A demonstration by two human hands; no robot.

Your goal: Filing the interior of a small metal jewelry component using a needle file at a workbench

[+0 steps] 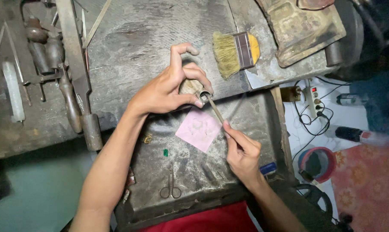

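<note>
Along the far left of the worn bench (130,38), a pale translucent stick (13,91) is lying beside a cluster of dark-handled tools (46,47), and a long metal file (76,64) with a wooden handle is running down toward the bench edge. Moving right, my left hand (168,86) is curling closed around a small metal ring (204,93), thumb and forefinger pinching it against a wooden peg, while the index finger is arching up free. Just below it, a pink square of paper (198,129) is lying flat in the dark metal tray (254,124), with a tiny green stone (165,152) and a small gold-coloured piece (148,138) sitting to its left and a pair of small scissors (171,187) resting nearer to me. I am holding a thin rod-like tool (215,109) in my right hand (242,154), fingers closing tight around its lower end, and its tip is touching the ring. Above, a flat brush (236,51) with pale bristles and a yellow handle is lying on the bench. Further right, a rusty metal plate (304,25) is sitting at the corner, and beyond the bench a white power strip (314,101) with tangled cables is lying on the floor near a round red-rimmed container (317,163).
</note>
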